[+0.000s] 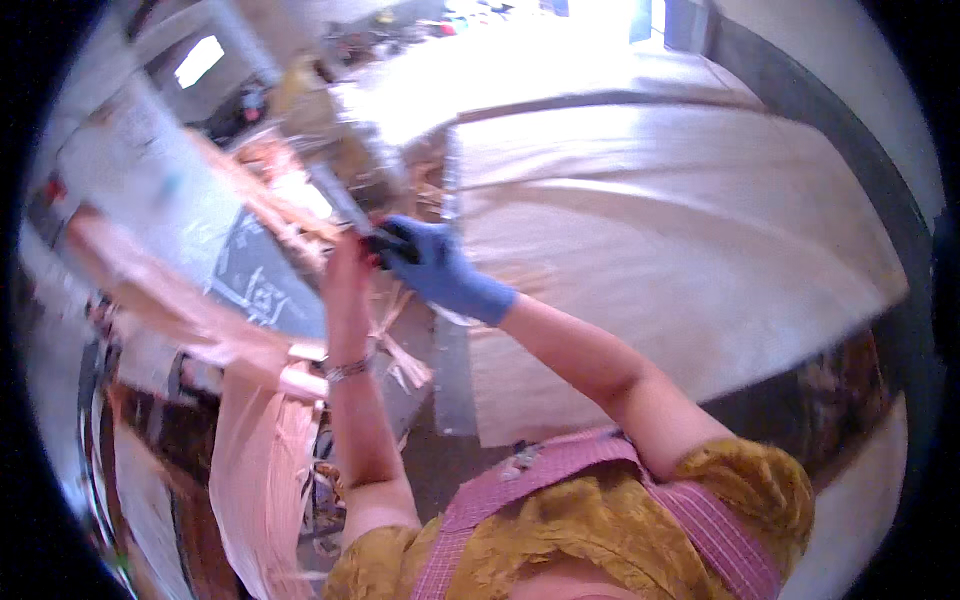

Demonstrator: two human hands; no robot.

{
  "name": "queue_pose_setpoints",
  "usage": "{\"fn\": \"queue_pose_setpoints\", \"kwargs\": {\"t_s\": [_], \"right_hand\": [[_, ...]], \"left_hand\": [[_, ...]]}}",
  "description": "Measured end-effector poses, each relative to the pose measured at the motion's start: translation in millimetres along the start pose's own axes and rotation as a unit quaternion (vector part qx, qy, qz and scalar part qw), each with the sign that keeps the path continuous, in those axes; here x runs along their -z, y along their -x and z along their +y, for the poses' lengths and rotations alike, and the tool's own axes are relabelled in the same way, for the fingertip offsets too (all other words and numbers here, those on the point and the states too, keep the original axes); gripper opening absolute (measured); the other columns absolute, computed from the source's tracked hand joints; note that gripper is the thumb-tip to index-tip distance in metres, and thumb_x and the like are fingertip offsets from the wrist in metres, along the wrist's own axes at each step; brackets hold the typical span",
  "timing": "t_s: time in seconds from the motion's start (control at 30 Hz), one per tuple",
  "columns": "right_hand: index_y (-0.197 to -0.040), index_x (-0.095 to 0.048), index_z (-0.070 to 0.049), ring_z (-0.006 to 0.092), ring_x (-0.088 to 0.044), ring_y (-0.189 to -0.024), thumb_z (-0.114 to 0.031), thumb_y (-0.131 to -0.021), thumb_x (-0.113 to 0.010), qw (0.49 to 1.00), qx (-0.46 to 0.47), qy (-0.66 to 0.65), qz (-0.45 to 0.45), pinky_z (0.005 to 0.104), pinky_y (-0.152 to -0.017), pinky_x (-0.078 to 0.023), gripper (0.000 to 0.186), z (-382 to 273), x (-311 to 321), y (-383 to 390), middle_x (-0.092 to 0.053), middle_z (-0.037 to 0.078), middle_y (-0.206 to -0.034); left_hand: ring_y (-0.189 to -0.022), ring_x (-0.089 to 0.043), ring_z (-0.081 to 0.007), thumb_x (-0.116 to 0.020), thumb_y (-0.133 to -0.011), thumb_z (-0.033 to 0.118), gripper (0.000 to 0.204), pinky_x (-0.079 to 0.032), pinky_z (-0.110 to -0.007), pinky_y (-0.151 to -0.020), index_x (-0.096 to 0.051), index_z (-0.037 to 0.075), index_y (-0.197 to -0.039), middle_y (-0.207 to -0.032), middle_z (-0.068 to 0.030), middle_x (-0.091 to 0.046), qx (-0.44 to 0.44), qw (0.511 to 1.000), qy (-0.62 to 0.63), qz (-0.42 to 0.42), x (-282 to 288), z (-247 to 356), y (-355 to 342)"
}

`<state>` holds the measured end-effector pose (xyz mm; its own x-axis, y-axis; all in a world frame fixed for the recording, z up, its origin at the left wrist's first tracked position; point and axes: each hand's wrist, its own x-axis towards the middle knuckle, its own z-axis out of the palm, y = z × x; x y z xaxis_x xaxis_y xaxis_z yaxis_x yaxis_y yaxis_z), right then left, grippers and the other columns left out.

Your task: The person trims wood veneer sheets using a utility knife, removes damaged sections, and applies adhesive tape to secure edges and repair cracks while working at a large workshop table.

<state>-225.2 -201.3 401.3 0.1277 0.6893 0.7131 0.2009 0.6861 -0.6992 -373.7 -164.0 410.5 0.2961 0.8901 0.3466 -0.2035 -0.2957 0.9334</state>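
Note:
My right hand [435, 268], in a blue glove, is closed around the dark handle of a long knife-like tool [343, 198]. Its flat grey blade points up and to the left, blurred by motion. Right beside it is my bare left hand [348, 275], upright with a band at the wrist, close to the handle. Blur smears the left fingers, so whether they grip the tool does not show. Thin wood veneer sheets [660, 230] lie in a wide stack to the right of my hands.
At left, a pale machine table [140, 170] carries a dark panel [265, 280] with white marks. Pinkish veneer strips [255, 480] hang over an edge at lower left. Torn scraps [408, 365] lie below my hands. Another pale stack [600, 80] stands behind, near bright light.

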Motion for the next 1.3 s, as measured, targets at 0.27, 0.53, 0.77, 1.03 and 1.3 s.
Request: {"fn": "queue_pose_setpoints", "kwargs": {"t_s": [0.27,0.53,0.77,1.03,1.3], "right_hand": [[-0.107,-0.064,-0.005,0.0386,-0.067,-0.083,-0.017,-0.089,-0.064,0.995,-0.092,0.023,-0.021,0.0409,-0.068,-0.052,0.021,3.8,-7.4,9.9,-0.066,0.021,-0.088],[-0.096,-0.062,-0.003,0.0325,-0.063,-0.066,-0.021,-0.093,-0.063,0.988,-0.141,0.017,-0.06,0.0389,-0.061,-0.049,0.018,39.2,15.4,71.0,-0.063,0.017,-0.075],[-0.087,-0.06,-0.004,0.01,-0.058,-0.06,-0.017,-0.095,-0.063,0.992,-0.101,0.004,-0.08,0.03,-0.054,-0.046,0.016,65.9,9.4,88.1,-0.063,0.004,-0.069],[-0.092,-0.06,-0.004,0.0237,-0.062,-0.068,-0.024,-0.095,-0.062,0.988,-0.119,-0.034,-0.094,0.0378,-0.063,-0.047,0.02,79.3,4.2,91.1,-0.06,0.017,-0.077],[-0.097,-0.063,-0.003,0.0247,-0.061,-0.071,-0.022,-0.095,-0.063,0.998,-0.025,0.035,-0.046,0.0354,-0.068,-0.049,0.019,92.5,20.1,86.2,-0.064,0.016,-0.081]], "left_hand": [[-0.093,-0.068,-0.0199,-0.051,-0.102,0.027,0.033,-0.054,-0.033,-0.085,-0.065,-0.002,-0.107,-0.099,-0.0121,-0.07,-0.013,0.998,0.05,-0.039,-13.3,36.4,-22.0],[-0.095,-0.068,-0.0197,-0.052,-0.102,0.024,0.032,-0.054,-0.032,-0.088,-0.062,-0.002,-0.116,-0.102,-0.011,-0.07,0.029,0.999,0.034,-0.008,-13.5,-15.6,9.3],[-0.09,-0.069,-0.0195,-0.053,-0.101,0.023,0.03,-0.056,-0.033,-0.085,-0.063,-0.002,-0.113,-0.099,-0.0118,-0.071,0.03,0.997,0.067,0.034,-18.8,-7.6,0.1],[-0.086,-0.07,-0.0188,-0.059,-0.098,0.026,0.026,-0.058,-0.034,-0.083,-0.067,0.002,-0.102,-0.092,-0.0065,-0.071,-0.034,0.998,0.031,0.044,-15.2,-29.7,0.8],[-0.084,-0.069,-0.0162,-0.055,-0.1,0.023,0.026,-0.057,-0.032,-0.079,-0.068,0.001,-0.099,-0.09,-0.0076,-0.071,0.018,0.996,0.027,0.079,-32.1,-10.2,2.7]]}}
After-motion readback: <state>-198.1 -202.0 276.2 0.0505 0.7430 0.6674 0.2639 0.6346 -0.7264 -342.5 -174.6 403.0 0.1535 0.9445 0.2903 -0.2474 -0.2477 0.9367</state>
